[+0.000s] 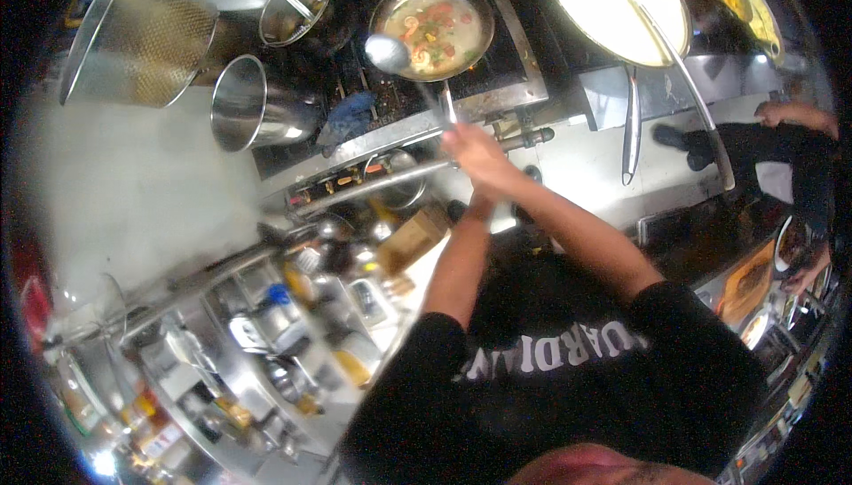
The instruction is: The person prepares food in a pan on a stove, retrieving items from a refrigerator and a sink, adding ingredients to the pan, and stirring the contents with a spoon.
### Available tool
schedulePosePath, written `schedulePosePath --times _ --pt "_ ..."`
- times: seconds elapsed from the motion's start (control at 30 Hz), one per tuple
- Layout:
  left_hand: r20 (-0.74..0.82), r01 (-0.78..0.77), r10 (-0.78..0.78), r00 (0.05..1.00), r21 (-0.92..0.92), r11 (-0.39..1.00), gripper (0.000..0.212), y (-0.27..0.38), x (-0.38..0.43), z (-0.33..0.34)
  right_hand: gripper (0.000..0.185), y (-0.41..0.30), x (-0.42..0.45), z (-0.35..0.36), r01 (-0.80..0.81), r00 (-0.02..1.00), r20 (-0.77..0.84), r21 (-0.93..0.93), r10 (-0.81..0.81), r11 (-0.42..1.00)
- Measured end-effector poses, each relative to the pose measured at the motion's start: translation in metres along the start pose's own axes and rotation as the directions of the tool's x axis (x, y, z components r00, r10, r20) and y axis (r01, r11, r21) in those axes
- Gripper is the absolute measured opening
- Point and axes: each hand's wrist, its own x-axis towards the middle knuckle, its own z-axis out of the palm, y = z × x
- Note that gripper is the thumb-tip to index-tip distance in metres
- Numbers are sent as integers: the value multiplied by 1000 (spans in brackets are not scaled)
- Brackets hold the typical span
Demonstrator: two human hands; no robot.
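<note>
A steel frying pan (432, 29) sits on the stove grate, holding shrimp, red pieces and green bits in pale liquid. My right hand (471, 152), blurred, grips the handle of a large metal spoon (389, 54), whose bowl hangs over the pan's near left rim. The pan's handle (448, 102) runs down toward my hands. My left hand (486, 191) lies under my right hand and wrist, mostly hidden, so its grip cannot be made out. A blue cloth (349, 113) lies on the stove left of the pan handle.
Left of the pan stand a steel container (239, 104), a small pot (327, 2) with a utensil and a large perforated strainer (170, 52). A wide pan of white sauce (572, 19) with a long-handled utensil is at right. A rail (373, 187) edges the stove. Another person's hand (775, 112) shows far right.
</note>
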Motion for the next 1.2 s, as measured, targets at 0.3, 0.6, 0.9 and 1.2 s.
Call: schedulePosePath --times 0.3,0.6,0.9,1.2 --pt "431 531 -323 843 -766 363 40 -128 -134 71 26 2 30 -84 123 979 206 -634 13 764" --pt "592 502 -388 706 -805 -316 30 -96 -18 -87 25 -3 16 -50 -3 990 104 -666 97 746" --pt "-140 233 -354 925 -527 817 26 -195 -34 -92 24 -37 4 14 -109 994 -52 -620 98 777" --pt "-226 397 -365 903 120 910 17 -338 45 -185 40 -16 -36 35 -206 978 -116 -696 176 687"
